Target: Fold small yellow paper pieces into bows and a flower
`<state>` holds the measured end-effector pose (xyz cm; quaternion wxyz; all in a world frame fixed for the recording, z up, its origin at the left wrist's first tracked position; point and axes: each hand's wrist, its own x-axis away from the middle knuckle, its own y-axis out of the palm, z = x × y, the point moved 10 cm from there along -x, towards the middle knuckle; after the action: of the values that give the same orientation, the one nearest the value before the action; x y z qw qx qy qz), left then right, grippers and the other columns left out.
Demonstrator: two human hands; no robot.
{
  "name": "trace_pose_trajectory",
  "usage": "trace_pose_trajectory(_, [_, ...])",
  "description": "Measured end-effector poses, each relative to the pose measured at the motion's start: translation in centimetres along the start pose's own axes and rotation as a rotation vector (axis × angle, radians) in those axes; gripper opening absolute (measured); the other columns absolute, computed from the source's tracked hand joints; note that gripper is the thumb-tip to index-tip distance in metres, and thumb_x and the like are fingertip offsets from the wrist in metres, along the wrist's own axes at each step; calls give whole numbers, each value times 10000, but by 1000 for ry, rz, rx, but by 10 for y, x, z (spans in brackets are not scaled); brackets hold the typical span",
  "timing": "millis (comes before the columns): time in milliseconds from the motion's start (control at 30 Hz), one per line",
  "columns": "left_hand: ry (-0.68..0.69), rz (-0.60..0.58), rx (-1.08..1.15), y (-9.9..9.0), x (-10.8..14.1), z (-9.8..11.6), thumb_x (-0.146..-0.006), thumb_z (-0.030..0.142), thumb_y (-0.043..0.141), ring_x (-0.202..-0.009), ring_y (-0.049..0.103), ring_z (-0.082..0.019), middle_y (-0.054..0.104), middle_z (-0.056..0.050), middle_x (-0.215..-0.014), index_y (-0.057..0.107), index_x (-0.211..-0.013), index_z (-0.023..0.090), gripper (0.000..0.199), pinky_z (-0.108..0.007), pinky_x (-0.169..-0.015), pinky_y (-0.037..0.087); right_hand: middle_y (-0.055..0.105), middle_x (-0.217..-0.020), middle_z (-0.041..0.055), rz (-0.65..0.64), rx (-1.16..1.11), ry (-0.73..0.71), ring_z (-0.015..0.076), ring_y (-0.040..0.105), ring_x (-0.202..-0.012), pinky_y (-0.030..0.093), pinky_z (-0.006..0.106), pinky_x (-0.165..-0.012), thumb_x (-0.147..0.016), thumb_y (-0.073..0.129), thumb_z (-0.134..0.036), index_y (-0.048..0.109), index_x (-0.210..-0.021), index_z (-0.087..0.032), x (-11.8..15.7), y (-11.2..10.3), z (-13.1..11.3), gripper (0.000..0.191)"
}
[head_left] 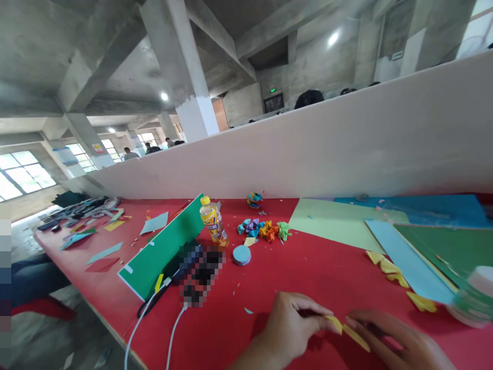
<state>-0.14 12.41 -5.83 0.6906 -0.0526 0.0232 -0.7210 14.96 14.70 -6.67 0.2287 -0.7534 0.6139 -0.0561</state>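
Low on the right of the red table, my left hand (295, 326) pinches one end of a small yellow paper piece (334, 324) between thumb and fingers. My right hand (396, 336) closes its fingers on the other side, by a second yellow lobe (356, 338); the two lobes meet between my hands, and whether they are one piece is unclear. Beyond my right hand lie folded yellow paper pieces (391, 268) in a row, with another yellow piece (421, 302) nearer. Crumpled coloured paper flowers (269, 231) sit further back, behind a stack of light-blue paper discs (242, 255).
A drink bottle (213, 223) stands by a green board (165, 252). White cables (173, 334) run to the front edge. A glue jar (475, 298) stands at far right beside coloured sheets (335, 221). A white partition (269, 159) rises behind the red table (215, 334).
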Motion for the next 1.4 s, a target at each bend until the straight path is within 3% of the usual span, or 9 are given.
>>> trace_pose_trajectory(133, [-117,-57,-10,11,5,-8,-564,440,737,-588,606,-138,687,-71,-685,697,-776,129,378,-252,-592,483,692,-756,107,39,8,77,261,643,-688,509,340,-605,-695,565,-499,695,-695,-261,8,-8,-8,271])
trace_pose_trajectory(200, [-40,-106,-154,17,6,3,-629,414,701,-579,588,-134,672,-59,-650,702,-720,136,292,-246,-583,470,688,-720,90,40,-19,79,236,627,-660,484,321,-595,-735,543,-476,699,-719,-207,10,-9,-18,312])
trace_pose_trajectory(267, [150,-137,-214,21,7,24,-687,338,676,-698,601,-139,673,-59,-749,703,-695,153,187,-237,-676,463,682,-691,84,19,-75,82,216,610,-640,461,306,-600,-747,548,-469,705,-720,-175,10,-5,-25,335])
trace_pose_trajectory(533, [263,-11,-300,12,5,37,-735,279,638,-680,595,-137,660,-38,-715,660,-711,155,128,-212,-606,451,686,-730,74,-32,-580,355,156,584,-634,453,265,-605,-677,659,-460,714,-807,-146,18,18,-3,345])
trace_pose_trajectory(700, [281,46,-332,9,5,37,-758,281,604,-690,598,-139,646,-42,-726,639,-711,159,136,-209,-586,467,702,-790,79,-15,-694,412,148,605,-657,470,261,-648,-615,723,-416,723,-777,-167,19,21,0,297])
trace_pose_trajectory(833, [249,42,-313,7,2,32,-749,299,609,-737,599,-152,642,-48,-782,638,-775,163,142,-206,-569,475,706,-801,83,-19,-666,376,174,628,-705,482,293,-703,-624,722,-393,722,-773,-176,17,19,-4,263])
trace_pose_trajectory(967, [158,-91,-305,15,0,22,-753,388,594,-646,583,-139,660,-47,-748,676,-813,165,245,-208,-537,460,705,-799,85,-23,-562,330,189,635,-717,488,307,-701,-662,681,-430,720,-805,-172,16,16,-7,298])
trace_pose_trajectory(1233, [257,-80,-317,16,4,29,-800,381,538,-589,548,-117,610,-50,-696,683,-799,140,281,-199,-508,433,701,-822,73,-60,-380,198,206,631,-803,475,299,-733,-736,610,-406,708,-883,-173,13,10,-20,293])
trace_pose_trajectory(1400, [317,-108,-416,21,7,38,-810,417,515,-545,501,-103,555,-21,-596,670,-707,147,328,-205,-524,389,695,-768,59,-55,-218,115,184,619,-722,459,273,-665,-789,539,-379,702,-847,-161,13,3,-34,278])
